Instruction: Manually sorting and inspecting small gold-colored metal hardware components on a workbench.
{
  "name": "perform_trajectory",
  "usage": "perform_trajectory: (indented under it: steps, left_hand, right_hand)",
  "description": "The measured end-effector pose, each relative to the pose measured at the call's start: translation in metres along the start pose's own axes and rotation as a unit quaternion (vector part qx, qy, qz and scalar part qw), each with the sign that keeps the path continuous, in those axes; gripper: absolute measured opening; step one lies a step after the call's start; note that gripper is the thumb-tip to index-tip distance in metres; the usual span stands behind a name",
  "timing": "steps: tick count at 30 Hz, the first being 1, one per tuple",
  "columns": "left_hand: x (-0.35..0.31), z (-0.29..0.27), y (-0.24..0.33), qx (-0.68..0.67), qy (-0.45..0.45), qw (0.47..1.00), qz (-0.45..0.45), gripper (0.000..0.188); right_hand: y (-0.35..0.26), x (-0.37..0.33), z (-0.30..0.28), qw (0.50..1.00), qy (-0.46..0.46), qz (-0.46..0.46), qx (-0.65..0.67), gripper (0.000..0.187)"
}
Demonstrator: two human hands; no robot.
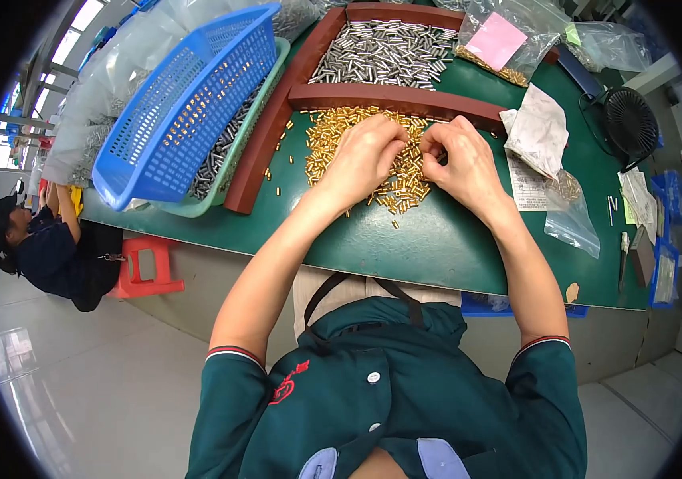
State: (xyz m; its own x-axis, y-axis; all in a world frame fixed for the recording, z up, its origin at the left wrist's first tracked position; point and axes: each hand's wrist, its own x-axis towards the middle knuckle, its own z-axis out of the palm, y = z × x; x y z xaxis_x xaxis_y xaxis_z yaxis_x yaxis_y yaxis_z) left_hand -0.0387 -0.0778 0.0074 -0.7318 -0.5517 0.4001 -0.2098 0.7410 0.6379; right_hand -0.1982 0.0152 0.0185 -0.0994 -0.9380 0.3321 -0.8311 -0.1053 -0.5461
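A heap of small brass-coloured sleeves (327,142) lies on the green tabletop (405,243) in front of me. My left hand (366,152) is over the middle of the heap, its fingers curled and pinched together at the tips. At the heap's right edge my right hand (462,164) has thumb and fingers bent toward each other in a pinch. Whatever either hand holds is too small or hidden to make out. Behind a reddish-brown bar (393,99) lies a mass of thin silver pins (385,52).
At left, a blue basket (185,104) leans on a green basket (265,108) of dark metal parts. A bagged batch with a pink slip (496,41), a cloth (538,132), a zip bag (572,215) and a black fan (630,121) lie right. A seated person (53,247) works far left.
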Motion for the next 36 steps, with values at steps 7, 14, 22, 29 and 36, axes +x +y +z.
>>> perform_trajectory:
  steps: [7, 14, 22, 29, 36]
  left_hand:
    - [-0.023, -0.027, 0.018, -0.619, -0.044, 0.712, -0.329, 0.014]
    - [-0.038, -0.034, 0.027, -0.626, 0.009, 0.68, -0.381, 0.016]
    - [-0.051, -0.028, 0.034, -0.528, -0.014, 0.76, -0.378, 0.015]
    - [-0.054, -0.025, 0.04, -0.489, -0.007, 0.792, -0.366, 0.014]
    - [-0.058, -0.016, 0.042, -0.565, 0.063, 0.724, -0.392, 0.016]
  right_hand:
    - [-0.003, 0.001, 0.007, 0.997, 0.034, -0.071, -0.02, 0.015]
    - [-0.003, 0.004, 0.008, 0.997, 0.01, -0.071, -0.031, 0.01]
    - [-0.031, 0.001, -0.011, 0.956, -0.124, 0.069, 0.256, 0.013]
    - [-0.034, -0.001, -0.013, 0.932, -0.177, 0.09, 0.302, 0.014]
    - [-0.036, -0.003, -0.009, 0.953, -0.126, 0.051, 0.271, 0.013]
